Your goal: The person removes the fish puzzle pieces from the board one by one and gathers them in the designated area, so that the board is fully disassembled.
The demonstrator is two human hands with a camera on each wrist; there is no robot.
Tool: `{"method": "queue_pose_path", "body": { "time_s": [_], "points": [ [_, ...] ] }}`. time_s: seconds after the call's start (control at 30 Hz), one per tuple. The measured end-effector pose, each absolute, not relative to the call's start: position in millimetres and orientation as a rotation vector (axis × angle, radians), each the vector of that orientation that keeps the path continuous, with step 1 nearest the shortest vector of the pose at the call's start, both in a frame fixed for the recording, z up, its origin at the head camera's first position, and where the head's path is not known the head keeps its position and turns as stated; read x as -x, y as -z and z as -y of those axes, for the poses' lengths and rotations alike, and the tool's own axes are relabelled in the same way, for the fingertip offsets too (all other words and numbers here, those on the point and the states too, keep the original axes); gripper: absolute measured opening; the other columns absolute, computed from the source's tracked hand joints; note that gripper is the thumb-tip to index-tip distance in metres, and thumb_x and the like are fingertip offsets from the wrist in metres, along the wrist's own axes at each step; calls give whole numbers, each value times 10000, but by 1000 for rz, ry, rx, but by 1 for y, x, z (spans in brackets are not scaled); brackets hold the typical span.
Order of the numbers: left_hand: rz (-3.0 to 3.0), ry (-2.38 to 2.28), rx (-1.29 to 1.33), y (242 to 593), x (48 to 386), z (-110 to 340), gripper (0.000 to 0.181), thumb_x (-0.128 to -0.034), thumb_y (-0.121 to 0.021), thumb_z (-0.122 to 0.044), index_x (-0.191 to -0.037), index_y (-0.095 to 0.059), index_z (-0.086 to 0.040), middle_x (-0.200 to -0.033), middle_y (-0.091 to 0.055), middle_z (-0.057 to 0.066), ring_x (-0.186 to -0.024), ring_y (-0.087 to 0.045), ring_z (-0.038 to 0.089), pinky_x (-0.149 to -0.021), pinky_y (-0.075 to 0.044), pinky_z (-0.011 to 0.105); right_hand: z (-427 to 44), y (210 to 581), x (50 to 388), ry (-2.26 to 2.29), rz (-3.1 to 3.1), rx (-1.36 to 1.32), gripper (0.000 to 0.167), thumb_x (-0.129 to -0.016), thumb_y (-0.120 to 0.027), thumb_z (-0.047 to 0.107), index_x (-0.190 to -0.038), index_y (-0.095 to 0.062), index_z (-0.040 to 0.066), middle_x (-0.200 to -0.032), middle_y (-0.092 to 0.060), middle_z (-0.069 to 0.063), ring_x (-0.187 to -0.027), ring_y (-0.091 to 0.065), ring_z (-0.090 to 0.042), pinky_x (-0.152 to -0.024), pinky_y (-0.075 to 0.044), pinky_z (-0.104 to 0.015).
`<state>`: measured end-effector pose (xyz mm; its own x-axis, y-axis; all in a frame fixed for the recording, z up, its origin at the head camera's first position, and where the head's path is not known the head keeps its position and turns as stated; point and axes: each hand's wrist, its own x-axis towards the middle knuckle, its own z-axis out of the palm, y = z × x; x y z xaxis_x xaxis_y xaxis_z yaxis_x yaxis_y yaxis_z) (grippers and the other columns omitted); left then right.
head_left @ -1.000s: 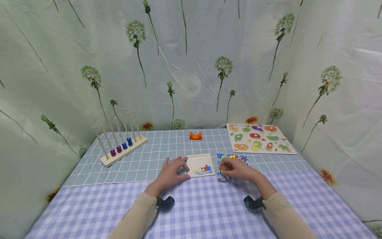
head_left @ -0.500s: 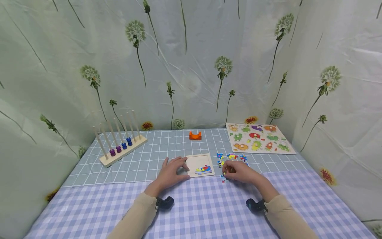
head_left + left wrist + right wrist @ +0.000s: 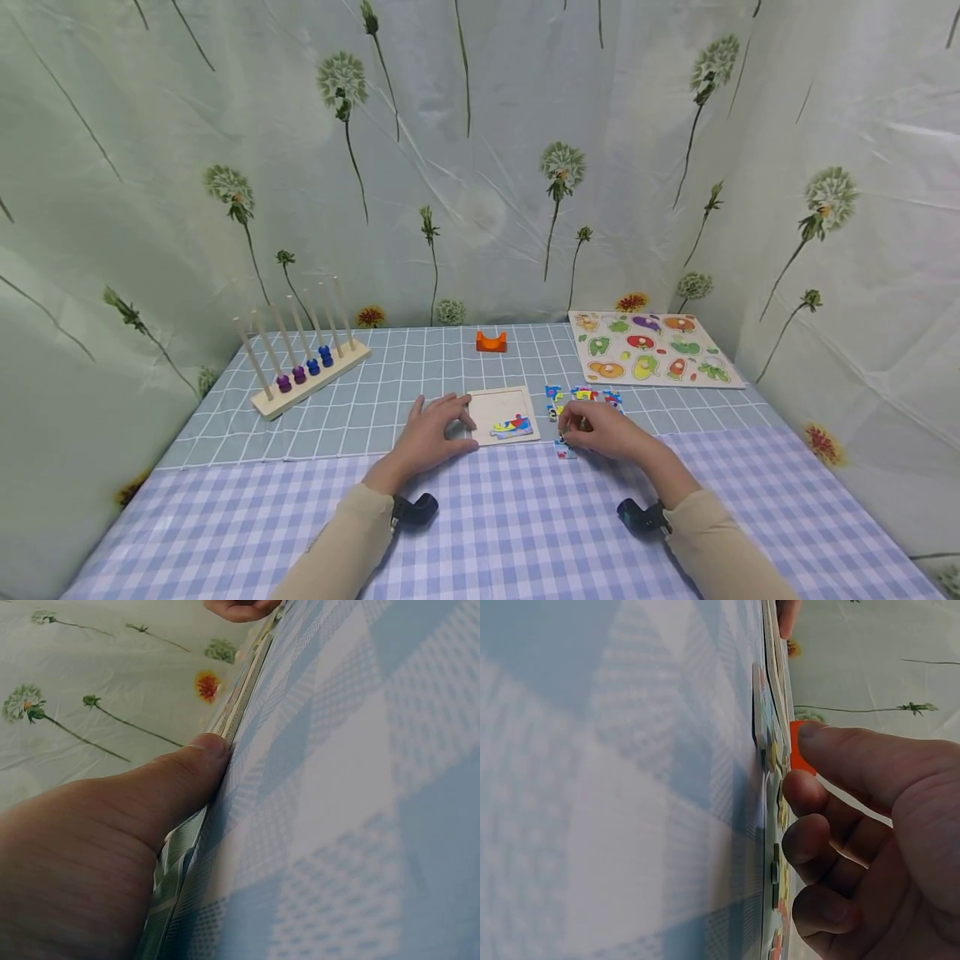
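My left hand (image 3: 433, 432) rests at the left side of a square wooden puzzle tray (image 3: 487, 408), its straight thumb (image 3: 187, 769) against the tray's near corner. Joined jigsaw pieces (image 3: 513, 427) lie in the tray's near right corner. Right of the tray, my right hand (image 3: 600, 427) hovers low over loose jigsaw pieces (image 3: 553, 392), fingers loosely bent. In the right wrist view a gap shows between the thumb (image 3: 840, 746) and index finger, with nothing pinched there. A pale blue jigsaw piece (image 3: 565, 451) lies just under the fingertips; the palm hides some pieces.
A peg stand with purple and blue beads (image 3: 313, 379) stands at the left. An orange curved block (image 3: 491, 341) sits toward the back. At the back right lies a vegetable puzzle board (image 3: 651, 348). A flowered curtain (image 3: 480, 167) borders the table.
My right hand has shifted slightly right and nearer to me, and the pale blue piece has moved right with it, now lying slightly askew. My left hand and the tray stay put.
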<state>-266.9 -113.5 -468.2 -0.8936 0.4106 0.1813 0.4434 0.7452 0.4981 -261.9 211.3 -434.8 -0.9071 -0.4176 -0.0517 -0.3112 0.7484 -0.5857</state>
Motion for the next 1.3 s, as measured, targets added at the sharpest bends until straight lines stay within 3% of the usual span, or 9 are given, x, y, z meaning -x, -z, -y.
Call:
{"method": "queue_pose_path", "body": {
  "time_s": [0.2,0.5,0.87,1.3],
  "points": [
    [2871,844,707,469,267,113,219,-819,-797,-425,-964,-683,-306,-1497,-544,2,-1460,-412,292,-1199,-67,705,-207,431,263,879,-2767,621,82,-922,-686,145,-997,-660,168,-855,-608,45,-739,-523,-112,-645,-453,-223],
    [2871,843,705,467,267,113,218,-819,-797,-422,-960,-683,-300,-1501,-540,6,-1460,-413,296,-1200,-69,704,-184,420,268,839,-2776,718,113,-927,-695,151,-1037,-674,168,-910,-630,54,-810,-542,-105,-726,-480,-246],
    [2869,843,710,468,267,114,217,-824,-791,-427,-961,-680,-301,-1506,-534,9,-1464,-406,306,-1197,-69,709,-148,412,274,847,-2719,872,185,-911,-712,104,-1095,-694,116,-1065,-690,-27,-903,-604,-133,-805,-521,-252],
    [2852,867,724,471,269,115,216,-825,-794,-421,-963,-667,-313,-1514,-525,-1,-1465,-403,310,-1191,-74,717,-122,424,284,753,-2669,908,260,-882,-736,84,-1126,-727,175,-1009,-629,0,-852,-536,-127,-762,-472,-285]
  ]
}}
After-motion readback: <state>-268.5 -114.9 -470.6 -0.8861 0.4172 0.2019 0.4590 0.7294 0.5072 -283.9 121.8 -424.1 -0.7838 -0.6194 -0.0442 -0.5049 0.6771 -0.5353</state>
